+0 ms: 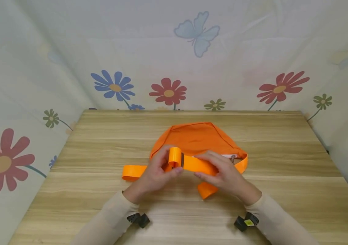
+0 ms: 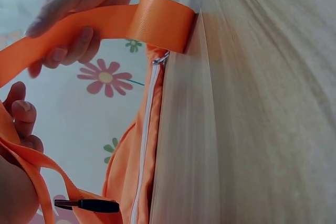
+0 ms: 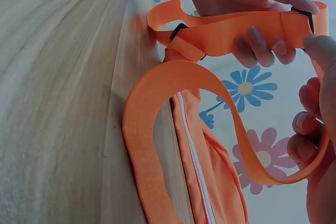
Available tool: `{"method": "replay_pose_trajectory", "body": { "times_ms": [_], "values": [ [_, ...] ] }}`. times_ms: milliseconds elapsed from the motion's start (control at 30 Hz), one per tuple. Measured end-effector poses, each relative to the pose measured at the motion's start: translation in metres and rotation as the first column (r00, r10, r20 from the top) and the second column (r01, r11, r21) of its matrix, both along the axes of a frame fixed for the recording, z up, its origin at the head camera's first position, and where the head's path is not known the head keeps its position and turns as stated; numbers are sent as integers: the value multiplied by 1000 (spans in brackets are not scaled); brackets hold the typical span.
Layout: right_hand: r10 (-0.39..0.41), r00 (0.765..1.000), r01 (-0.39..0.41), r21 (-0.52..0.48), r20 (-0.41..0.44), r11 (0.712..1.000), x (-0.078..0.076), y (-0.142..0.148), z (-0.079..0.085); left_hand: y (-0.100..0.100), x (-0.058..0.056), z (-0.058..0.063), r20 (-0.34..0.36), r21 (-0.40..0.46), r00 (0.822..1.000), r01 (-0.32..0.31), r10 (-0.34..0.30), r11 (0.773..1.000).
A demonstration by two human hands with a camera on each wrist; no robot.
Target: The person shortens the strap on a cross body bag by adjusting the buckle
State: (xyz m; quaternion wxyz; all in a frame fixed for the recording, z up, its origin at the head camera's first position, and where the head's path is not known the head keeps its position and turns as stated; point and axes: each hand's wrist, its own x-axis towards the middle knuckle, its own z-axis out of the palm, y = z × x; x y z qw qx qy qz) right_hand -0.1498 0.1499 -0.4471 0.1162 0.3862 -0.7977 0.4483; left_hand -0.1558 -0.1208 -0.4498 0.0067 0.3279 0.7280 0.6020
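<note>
An orange waist bag [image 1: 195, 137] lies on the table with its zipper [image 3: 191, 153] toward the person. Above its near edge, both hands hold its orange strap [image 1: 196, 164]. My left hand [image 1: 156, 172] pinches the strap where it loops up beside a black slide buckle [image 3: 303, 17]. On the right, my right hand [image 1: 224, 172] grips the flat strap between thumb and fingers. In the right wrist view, a second black slider [image 3: 178, 31] sits farther along the webbing. Part of the bag's front is hidden behind the hands.
A strap loop [image 1: 133, 172] rests on the wooden table [image 1: 85, 200] at the left, and another strap fold [image 1: 206, 190] hangs below the right hand. Behind the table hangs a flower-printed cloth [image 1: 143, 44], which also covers both sides.
</note>
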Motion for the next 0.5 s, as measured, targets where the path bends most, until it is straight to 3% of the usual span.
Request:
{"method": "replay_pose_trajectory", "body": {
  "times_ms": [500],
  "values": [
    [-7, 998, 9, 40, -58, 999, 1, -8, 7, 4, 2, -2, 3, -45, 998, 56, -56, 997]
  ]
}}
